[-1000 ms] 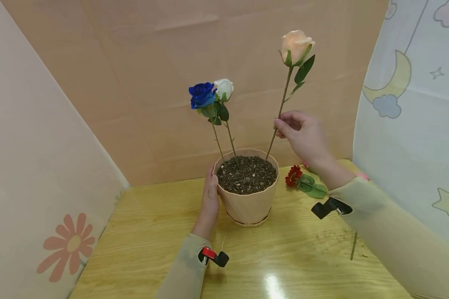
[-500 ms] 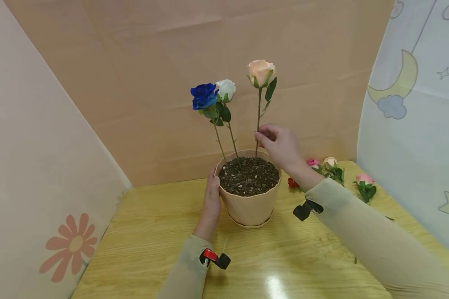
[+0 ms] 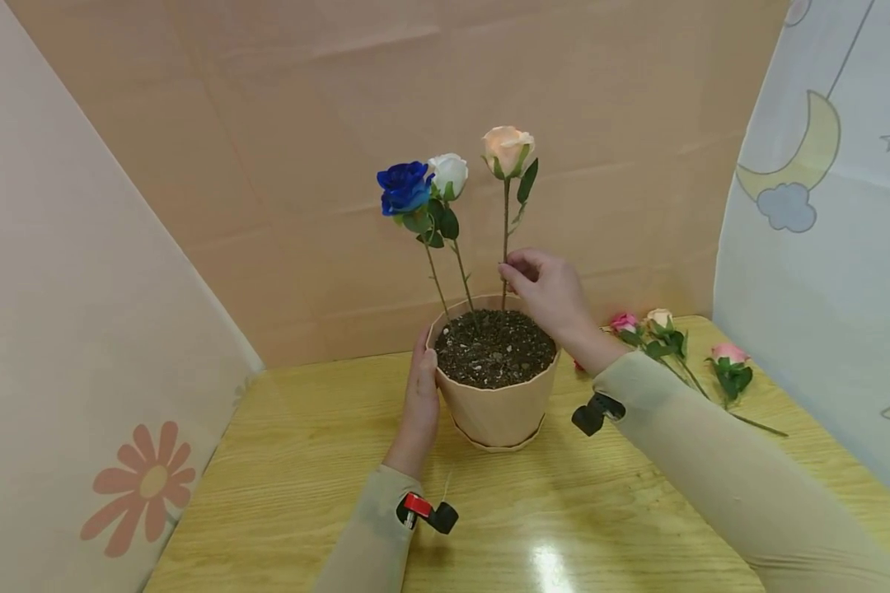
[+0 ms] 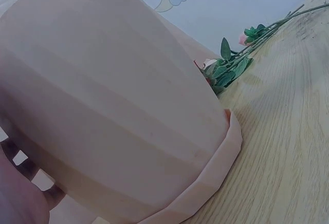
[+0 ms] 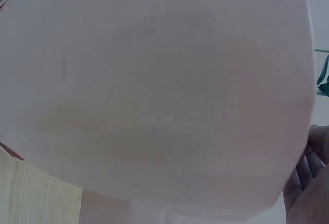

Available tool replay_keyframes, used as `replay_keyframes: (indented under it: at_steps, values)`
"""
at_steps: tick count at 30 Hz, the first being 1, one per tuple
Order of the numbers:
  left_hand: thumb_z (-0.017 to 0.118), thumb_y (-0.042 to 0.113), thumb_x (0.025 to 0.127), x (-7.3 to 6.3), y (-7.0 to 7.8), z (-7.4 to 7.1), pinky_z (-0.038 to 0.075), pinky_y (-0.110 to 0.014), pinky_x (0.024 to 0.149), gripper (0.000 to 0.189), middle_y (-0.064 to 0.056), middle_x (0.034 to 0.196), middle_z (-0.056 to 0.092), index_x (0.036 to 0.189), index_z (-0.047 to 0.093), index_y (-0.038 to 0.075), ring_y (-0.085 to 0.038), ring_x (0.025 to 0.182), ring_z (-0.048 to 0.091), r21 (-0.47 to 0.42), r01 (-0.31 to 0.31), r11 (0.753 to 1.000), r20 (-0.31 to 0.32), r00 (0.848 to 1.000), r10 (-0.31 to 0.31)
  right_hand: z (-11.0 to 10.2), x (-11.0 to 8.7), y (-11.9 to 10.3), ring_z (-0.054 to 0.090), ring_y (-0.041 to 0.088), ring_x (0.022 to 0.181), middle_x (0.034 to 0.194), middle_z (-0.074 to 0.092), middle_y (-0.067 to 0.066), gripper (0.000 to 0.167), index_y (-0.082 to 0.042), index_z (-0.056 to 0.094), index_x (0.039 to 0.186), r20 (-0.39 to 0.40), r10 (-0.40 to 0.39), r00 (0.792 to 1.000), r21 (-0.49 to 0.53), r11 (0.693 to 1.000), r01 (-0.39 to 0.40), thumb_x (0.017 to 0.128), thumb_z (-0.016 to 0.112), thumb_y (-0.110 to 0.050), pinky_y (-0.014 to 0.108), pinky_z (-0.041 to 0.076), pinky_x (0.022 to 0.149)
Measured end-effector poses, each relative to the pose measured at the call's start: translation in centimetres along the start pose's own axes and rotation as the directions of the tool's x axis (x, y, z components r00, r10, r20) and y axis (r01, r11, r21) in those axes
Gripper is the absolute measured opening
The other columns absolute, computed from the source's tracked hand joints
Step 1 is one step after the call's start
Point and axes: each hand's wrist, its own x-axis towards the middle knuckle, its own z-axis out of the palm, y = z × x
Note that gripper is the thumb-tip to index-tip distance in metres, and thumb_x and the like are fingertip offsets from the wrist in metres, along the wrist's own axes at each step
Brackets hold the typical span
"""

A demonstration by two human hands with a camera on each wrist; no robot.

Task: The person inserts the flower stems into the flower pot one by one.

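With thumb and fingers, my right hand pinches the stem of a peach rose above the back of a pale peach flowerpot. The stem's lower end meets the dark soil near the back rim; how deep it sits, I cannot tell. Against the pot's left side rests my left hand, its thumb near the rim. In the left wrist view, fingers lie along the pot wall. A blue rose and a white rose stand in the soil at the left.
On the wooden table, right of the pot, lie a magenta rose, another peach rose and a pink rose. A saucer sits under the pot. Fabric screens rise behind and beside the table.
My right hand has brought the peach rose left and down, and its stem has gone from leaning right to nearly upright. The left hand stays on the pot.
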Motion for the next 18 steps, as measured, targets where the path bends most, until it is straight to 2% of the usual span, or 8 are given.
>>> replay_keyframes:
  at_steps: [8,18]
  values:
    - [0.03,0.048,0.12,0.0,0.1,0.1,0.013,-0.066,0.131,0.059,0.0,0.182,0.019,0.176,0.025,0.033,-0.03,0.168,0.014,-0.006,-0.007,1.0,-0.005,1.0,0.007,0.7,-0.4,0.5,0.065,0.026,0.088,0.106,0.078,0.009,0.024,-0.006,0.08,0.121,0.035,0.022,0.999,-0.047,0.999,-0.02,0.112,0.069,-0.025,0.041,0.051,0.077]
    - [0.03,0.048,0.119,-0.1,0.3,0.3,0.014,-0.066,0.131,0.06,0.0,0.182,0.021,0.176,0.026,0.031,-0.03,0.167,0.015,0.004,-0.01,1.0,-0.014,1.0,0.01,1.2,-0.7,0.9,0.068,0.027,0.088,0.103,0.079,0.011,0.022,-0.004,0.08,0.119,0.07,-0.008,0.998,-0.084,0.996,0.014,0.111,0.07,-0.022,0.044,0.055,0.08]
